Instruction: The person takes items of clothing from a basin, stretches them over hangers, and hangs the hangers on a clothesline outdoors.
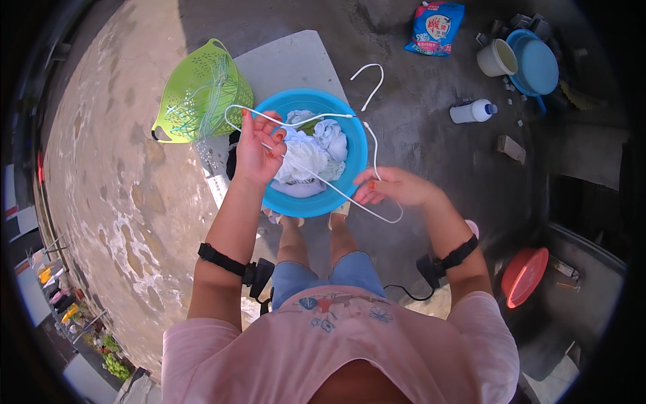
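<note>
A white coated wire clothes hanger (324,181) is held level above a round blue plastic basin (360,146). My left hand (260,149) grips its left end, with the wire crossing the fingers. Around the right end curl the fingers of my right hand (391,186), which hide part of the wire. The hanger's hook (379,83) points away from me, beyond the basin's right rim. Inside the basin lies a heap of crumpled white and pale clothes (305,156), with a bit of green cloth among them.
A green perforated plastic basket (194,81) with several wire hangers (214,96) leans left, near a grey slab (287,60). At right are a detergent bag (435,29), a white bottle (472,111), a pale bucket (497,58), blue basins (536,63), a block (511,148) and a red basin (524,278).
</note>
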The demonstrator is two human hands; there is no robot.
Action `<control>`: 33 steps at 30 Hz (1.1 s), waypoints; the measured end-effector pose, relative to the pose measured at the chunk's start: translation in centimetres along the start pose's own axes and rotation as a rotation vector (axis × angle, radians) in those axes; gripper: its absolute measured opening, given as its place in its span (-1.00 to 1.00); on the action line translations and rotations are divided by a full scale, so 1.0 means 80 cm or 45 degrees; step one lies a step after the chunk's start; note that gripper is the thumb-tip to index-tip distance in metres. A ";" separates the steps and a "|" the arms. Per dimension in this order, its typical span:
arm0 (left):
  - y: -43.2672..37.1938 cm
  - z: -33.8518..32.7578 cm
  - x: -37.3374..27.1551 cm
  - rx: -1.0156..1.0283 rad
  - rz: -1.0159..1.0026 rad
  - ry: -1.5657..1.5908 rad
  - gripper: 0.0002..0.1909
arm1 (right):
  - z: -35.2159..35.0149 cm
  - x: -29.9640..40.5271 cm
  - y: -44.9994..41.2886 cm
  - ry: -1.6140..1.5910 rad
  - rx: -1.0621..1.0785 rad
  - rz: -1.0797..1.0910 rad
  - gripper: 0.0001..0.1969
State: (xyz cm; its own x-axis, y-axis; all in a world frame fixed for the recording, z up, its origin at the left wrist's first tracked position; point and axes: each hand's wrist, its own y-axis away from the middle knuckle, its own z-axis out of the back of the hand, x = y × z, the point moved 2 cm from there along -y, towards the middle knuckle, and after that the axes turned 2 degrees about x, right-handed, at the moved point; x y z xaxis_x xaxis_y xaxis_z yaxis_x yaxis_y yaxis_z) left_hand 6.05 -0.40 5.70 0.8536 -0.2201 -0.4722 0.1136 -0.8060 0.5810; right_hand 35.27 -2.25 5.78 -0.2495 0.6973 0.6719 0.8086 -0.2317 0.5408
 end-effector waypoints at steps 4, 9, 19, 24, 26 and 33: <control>-0.006 0.006 0.045 0.234 0.189 -0.279 -0.42 | 0.012 0.016 -0.015 -0.198 -0.397 0.240 -0.75; -0.008 0.003 0.075 0.147 0.310 -0.195 -0.42 | 0.031 0.002 -0.041 -0.871 -0.471 0.302 -0.80; -0.014 0.053 0.092 0.606 0.632 -0.007 -0.40 | 0.052 -0.015 -0.043 -0.713 -0.591 0.234 -0.76; -0.040 0.087 0.093 0.154 0.467 -0.554 -0.35 | 0.042 -0.034 -0.065 -0.602 -0.515 0.003 -0.77; -0.073 0.144 0.098 -0.119 0.399 -1.006 -0.17 | 0.051 -0.055 -0.074 -0.521 -0.572 -0.130 -0.79; -0.115 0.227 0.178 -0.543 0.218 -2.498 0.10 | 0.070 -0.095 -0.116 -0.613 -0.781 0.027 -0.78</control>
State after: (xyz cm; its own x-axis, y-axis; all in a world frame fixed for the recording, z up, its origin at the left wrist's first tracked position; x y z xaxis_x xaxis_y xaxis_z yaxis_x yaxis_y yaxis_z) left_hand 7.91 -6.06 -18.38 -0.7038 -0.6879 -0.1775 0.4484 -0.6239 0.6401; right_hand 32.66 -1.59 -7.14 0.1348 0.8737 0.4675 0.3362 -0.4841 0.8078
